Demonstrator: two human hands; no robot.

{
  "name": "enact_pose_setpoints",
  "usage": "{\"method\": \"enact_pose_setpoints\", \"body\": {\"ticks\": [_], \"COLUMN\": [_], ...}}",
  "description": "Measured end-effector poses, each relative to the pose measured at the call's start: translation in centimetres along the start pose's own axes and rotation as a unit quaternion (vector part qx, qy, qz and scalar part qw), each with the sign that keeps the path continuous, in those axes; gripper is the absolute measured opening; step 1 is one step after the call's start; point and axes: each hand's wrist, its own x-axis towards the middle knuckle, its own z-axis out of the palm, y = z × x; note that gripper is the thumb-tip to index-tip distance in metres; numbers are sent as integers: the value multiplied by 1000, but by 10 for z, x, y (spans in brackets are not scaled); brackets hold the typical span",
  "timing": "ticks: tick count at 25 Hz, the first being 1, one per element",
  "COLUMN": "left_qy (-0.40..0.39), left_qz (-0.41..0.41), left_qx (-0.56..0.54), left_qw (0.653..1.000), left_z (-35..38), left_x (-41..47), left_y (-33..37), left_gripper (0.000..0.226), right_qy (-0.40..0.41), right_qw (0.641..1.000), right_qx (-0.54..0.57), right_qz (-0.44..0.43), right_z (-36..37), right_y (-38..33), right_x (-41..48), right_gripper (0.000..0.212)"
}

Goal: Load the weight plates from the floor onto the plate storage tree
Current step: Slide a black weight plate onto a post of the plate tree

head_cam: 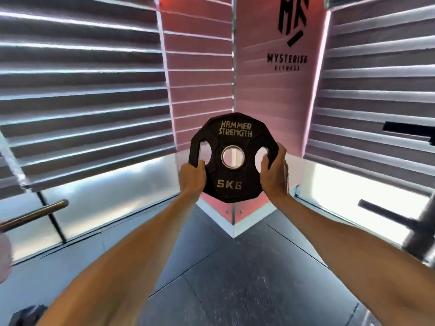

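Both hands, left (191, 175) and right (274, 171), grip a black rubber 5 kg weight plate (233, 137) (steel-ringed bore) upright at arm's length; best kept level while lining the bore up with a dark storage peg (386, 214) at right.

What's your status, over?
Left hand and right hand grip 5 kg plate by its side slots. Plate upright, off floor. Black peg at right, nothing between.

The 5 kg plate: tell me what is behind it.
Behind the plate, the pink corner pillar shows around it and through its centre hole; the part it covers is hidden.
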Motion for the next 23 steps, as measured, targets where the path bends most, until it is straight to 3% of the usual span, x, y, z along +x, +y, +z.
{"method": "enact_pose_setpoints", "body": {"ticks": [10,16,23], "left_qy": [-127,-204,-336], "left_qz": [58,96,137], "left_qx": [-42,-52,-101], "left_qw": [989,973,926], "left_z": [255,414,594], "left_x": [243,331,377], "left_y": [6,51,90], "left_gripper": [35,38,39], "right_qy": [115,192,283], "right_qw": [989,965,914], "right_qx": [-94,-179,-291], "right_qz": [-28,2,21], "right_z": [108,108,77], "right_y": [190,284,378], "right_x": [194,308,387], "right_gripper": [39,37,39]}}
